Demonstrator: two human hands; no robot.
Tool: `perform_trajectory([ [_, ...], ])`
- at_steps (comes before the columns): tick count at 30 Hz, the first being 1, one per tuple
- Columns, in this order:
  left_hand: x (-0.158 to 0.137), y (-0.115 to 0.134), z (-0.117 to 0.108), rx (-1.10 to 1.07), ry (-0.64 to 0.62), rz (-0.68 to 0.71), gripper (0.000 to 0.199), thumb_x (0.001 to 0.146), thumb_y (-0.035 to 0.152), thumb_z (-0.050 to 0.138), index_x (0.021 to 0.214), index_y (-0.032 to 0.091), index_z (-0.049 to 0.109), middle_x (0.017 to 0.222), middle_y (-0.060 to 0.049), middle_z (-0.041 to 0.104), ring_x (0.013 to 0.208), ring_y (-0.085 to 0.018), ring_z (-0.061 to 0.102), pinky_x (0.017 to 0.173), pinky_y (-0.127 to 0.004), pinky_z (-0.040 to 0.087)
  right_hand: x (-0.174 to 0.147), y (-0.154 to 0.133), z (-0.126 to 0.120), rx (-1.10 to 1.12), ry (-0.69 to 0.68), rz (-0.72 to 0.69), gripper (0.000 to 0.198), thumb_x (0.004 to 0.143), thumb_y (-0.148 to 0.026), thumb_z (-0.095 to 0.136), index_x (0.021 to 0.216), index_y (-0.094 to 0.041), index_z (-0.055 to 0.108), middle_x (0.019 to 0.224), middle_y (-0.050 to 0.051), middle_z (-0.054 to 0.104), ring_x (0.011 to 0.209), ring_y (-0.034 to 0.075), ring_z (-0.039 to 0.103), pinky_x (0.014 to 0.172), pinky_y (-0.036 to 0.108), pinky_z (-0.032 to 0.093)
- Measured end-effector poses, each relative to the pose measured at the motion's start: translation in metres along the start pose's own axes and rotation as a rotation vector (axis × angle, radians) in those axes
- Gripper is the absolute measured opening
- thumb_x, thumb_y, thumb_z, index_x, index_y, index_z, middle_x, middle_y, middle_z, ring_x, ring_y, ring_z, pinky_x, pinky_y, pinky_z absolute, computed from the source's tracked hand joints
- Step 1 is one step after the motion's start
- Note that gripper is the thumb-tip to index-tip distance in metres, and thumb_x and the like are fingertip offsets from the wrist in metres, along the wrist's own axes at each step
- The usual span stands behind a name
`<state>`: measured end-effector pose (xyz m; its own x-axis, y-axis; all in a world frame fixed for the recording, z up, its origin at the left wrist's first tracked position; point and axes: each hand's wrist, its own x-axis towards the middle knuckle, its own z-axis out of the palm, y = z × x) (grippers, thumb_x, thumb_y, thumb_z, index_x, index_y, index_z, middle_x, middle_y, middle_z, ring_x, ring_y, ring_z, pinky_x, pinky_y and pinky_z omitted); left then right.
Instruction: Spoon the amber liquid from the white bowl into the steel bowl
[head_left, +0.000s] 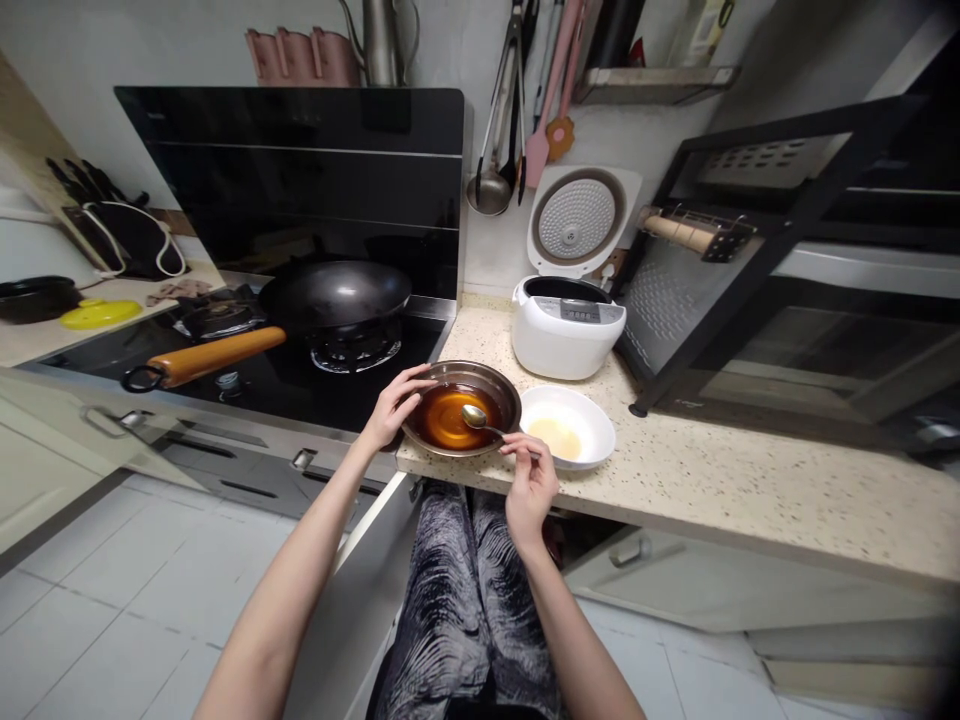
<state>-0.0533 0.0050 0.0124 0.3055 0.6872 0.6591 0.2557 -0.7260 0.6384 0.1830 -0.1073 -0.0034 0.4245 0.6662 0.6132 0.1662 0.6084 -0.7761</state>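
A round metal bowl [491,376] of dark amber liquid stands at the counter's front edge beside the stove. My left hand [394,405] grips its left rim, with the fingertips over the edge. Between the fingers of my right hand [531,485] is the handle of a metal spoon [474,416]. The spoon's head is over the liquid; I cannot tell whether it touches the surface. Just right of the metal bowl, a white bowl [596,430] holds a little pale yellow liquid, and my right hand is in front of it.
A white rice cooker [568,340] with its lid up stands behind the bowls. On the stove sits a black wok [341,293], its wooden handle [217,357] pointing left. A black rack with an oven [847,340] is at right. Below the counter, a cabinet door [375,575] hangs open.
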Motion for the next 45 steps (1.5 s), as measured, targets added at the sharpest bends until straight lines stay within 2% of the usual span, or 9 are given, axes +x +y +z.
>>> perform_trajectory([
  [20,0.0,0.001,0.0,0.003,0.003,0.008,0.04,0.1,0.045,0.05,0.123,0.021,0.072,0.149,-0.014,0.056,0.139,-0.033,0.051,0.119,-0.056,0.036,0.013,-0.02,-0.017,-0.03,0.106,-0.059,0.023,0.101,-0.029,0.052,0.084,-0.02,0.063,0.087,0.004,0.069,0.088,0.018,0.067,0.084,0.035,0.054],
  [27,0.0,0.0,-0.001,0.005,0.0,0.004,0.04,0.1,0.045,0.05,0.123,0.021,0.072,0.148,-0.013,0.056,0.139,-0.033,0.051,0.119,-0.056,0.036,0.024,-0.031,-0.031,-0.034,0.204,-0.138,0.018,0.101,-0.026,0.052,0.087,-0.021,0.061,0.086,0.003,0.069,0.086,0.017,0.067,0.084,0.036,0.054],
  [33,0.0,-0.002,0.0,-0.001,0.014,-0.005,0.041,0.098,0.047,0.051,0.122,0.022,0.073,0.148,-0.013,0.057,0.138,-0.033,0.052,0.119,-0.056,0.036,0.03,-0.028,-0.048,-0.107,0.28,-0.195,0.018,0.101,-0.028,0.053,0.087,-0.021,0.062,0.084,0.002,0.067,0.087,0.018,0.068,0.086,0.037,0.053],
  [37,-0.001,-0.003,0.0,-0.003,0.013,-0.001,0.04,0.099,0.047,0.051,0.122,0.022,0.073,0.148,-0.012,0.057,0.138,-0.033,0.052,0.119,-0.056,0.036,0.029,-0.021,-0.056,-0.171,0.267,-0.221,0.019,0.102,-0.028,0.052,0.088,-0.02,0.062,0.086,0.003,0.068,0.088,0.018,0.068,0.086,0.036,0.053],
  [45,-0.001,-0.003,0.0,-0.004,0.006,0.008,0.04,0.099,0.046,0.051,0.123,0.023,0.073,0.148,-0.011,0.056,0.139,-0.033,0.051,0.12,-0.055,0.036,0.022,-0.005,-0.066,-0.315,0.126,-0.341,0.014,0.1,-0.02,0.052,0.093,-0.021,0.064,0.092,0.004,0.07,0.09,0.018,0.068,0.085,0.036,0.054],
])
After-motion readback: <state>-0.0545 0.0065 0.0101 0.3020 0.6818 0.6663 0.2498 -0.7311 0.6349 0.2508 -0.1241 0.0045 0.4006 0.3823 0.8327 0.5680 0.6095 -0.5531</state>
